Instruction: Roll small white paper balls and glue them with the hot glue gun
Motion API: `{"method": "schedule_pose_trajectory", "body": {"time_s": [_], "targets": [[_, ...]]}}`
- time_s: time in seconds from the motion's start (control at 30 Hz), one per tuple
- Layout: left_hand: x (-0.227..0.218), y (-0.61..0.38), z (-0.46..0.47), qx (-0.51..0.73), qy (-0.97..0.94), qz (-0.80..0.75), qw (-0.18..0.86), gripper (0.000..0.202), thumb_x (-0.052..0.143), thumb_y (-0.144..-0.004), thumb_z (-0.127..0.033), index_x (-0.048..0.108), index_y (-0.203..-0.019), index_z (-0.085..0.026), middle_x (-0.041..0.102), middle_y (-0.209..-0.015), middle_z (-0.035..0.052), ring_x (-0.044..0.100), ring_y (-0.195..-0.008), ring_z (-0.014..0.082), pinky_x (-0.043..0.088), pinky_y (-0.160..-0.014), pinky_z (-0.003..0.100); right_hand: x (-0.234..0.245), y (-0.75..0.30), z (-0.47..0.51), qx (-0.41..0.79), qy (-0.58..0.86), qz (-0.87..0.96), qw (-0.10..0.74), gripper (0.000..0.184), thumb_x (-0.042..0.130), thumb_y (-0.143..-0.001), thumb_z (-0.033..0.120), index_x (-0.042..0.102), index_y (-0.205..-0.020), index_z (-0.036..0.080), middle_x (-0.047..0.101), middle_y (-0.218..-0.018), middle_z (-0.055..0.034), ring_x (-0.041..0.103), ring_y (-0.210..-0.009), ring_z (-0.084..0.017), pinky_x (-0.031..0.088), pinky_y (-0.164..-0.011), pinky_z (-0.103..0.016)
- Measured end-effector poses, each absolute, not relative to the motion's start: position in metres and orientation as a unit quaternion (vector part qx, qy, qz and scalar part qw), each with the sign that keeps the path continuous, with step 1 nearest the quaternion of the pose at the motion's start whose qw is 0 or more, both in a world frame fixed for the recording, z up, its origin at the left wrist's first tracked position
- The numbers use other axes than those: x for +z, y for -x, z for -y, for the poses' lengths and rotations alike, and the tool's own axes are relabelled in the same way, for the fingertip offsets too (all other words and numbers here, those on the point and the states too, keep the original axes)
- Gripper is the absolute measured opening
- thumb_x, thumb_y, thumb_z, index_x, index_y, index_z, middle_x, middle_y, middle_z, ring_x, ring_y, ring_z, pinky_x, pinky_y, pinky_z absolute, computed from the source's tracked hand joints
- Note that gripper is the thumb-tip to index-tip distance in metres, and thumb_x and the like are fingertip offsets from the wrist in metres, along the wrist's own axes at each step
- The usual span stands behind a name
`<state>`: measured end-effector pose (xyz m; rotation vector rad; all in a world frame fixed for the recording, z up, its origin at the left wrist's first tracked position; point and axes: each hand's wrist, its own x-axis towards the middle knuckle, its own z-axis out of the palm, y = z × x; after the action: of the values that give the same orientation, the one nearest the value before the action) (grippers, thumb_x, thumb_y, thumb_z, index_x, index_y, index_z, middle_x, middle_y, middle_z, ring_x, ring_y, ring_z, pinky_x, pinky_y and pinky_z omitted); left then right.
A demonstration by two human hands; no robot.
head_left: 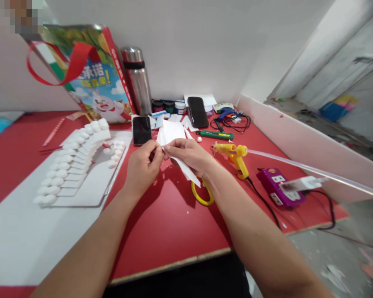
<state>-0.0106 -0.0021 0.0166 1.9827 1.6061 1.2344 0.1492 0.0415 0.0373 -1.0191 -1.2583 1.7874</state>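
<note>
Nearest you, the red surface (168, 231) is spreading below your hands; a yellow ring (202, 202) is lying on it at five o'clock from your meeting fingertips, partly hidden at its far side. Next, the white paper (187, 170) is passing beneath your right hand (191, 155); its long axis is slanting from the fingertips to between four and five o'clock, with the loose end sticking out toward the ring; your right hand is therefore being the nearer one, and its grip is holding the paper narrowly. Your left hand (143, 165) is bunching at nine o'clock from the right, its fingertips meeting the other's at the paper's far end; you cannot tell whether that grip is closing on anything. Level with your hands, a stepped white model (88, 155) is standing at nine o'clock, well apart; a yellow glue gun (233, 153) is lying at three o'clock, its nozzle pointing back toward you. Farther off, white sheets (172, 130) are lying at about twelve; whether they are joining the held paper is staying hidden; a phone (142, 130) is resting between ten and eleven; a steel flask (139, 87) is standing at eleven.
</note>
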Motion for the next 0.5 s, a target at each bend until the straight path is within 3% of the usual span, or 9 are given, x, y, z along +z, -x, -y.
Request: {"method": "schedule_pose_trajectory", "body": {"time_s": [0.1,0.33,0.5], "targets": [[0.0178,0.0101,0.0023,0.429,-0.691,-0.562,0.151,0.024,0.048,-0.1,-0.031,0.058,-0.081,-0.021,0.057,-0.07,-0.0019,0.05,-0.063,0.0151,0.035,-0.063,0.028,0.0396,-0.1495,-0.0406,0.687,0.392,0.484,0.374,0.017,0.081,-0.076,0.019,0.065,-0.074,0.014,0.07,-0.066,0.0001,0.051,-0.053,-0.006,0.035,-0.049,-0.018],[0.0187,0.0106,0.0019,0.432,-0.696,-0.551,0.156,0.023,0.047,-0.1,-0.03,0.056,-0.081,-0.021,0.061,-0.074,-0.0008,0.051,-0.066,0.0156,0.037,-0.065,0.028,0.0415,-0.1543,-0.045,0.714,0.396,0.471,0.333,0.029,0.069,-0.091,0.032,0.066,-0.069,0.014,0.056,-0.05,0.0035,0.041,-0.041,-0.006,0.025,-0.041,-0.021],[0.0174,0.0103,0.0027,0.426,-0.7,-0.553,0.151,0.023,0.047,-0.1,-0.031,0.055,-0.081,-0.021,0.054,-0.07,-0.0019,0.05,-0.065,0.0156,0.035,-0.064,0.028,0.0394,-0.1547,-0.0467,0.713,0.396,0.479,0.326,0.023,0.079,-0.079,0.03,0.065,-0.069,0.014,0.059,-0.054,0.003,0.041,-0.043,-0.006,0.025,-0.044,-0.022]]}}
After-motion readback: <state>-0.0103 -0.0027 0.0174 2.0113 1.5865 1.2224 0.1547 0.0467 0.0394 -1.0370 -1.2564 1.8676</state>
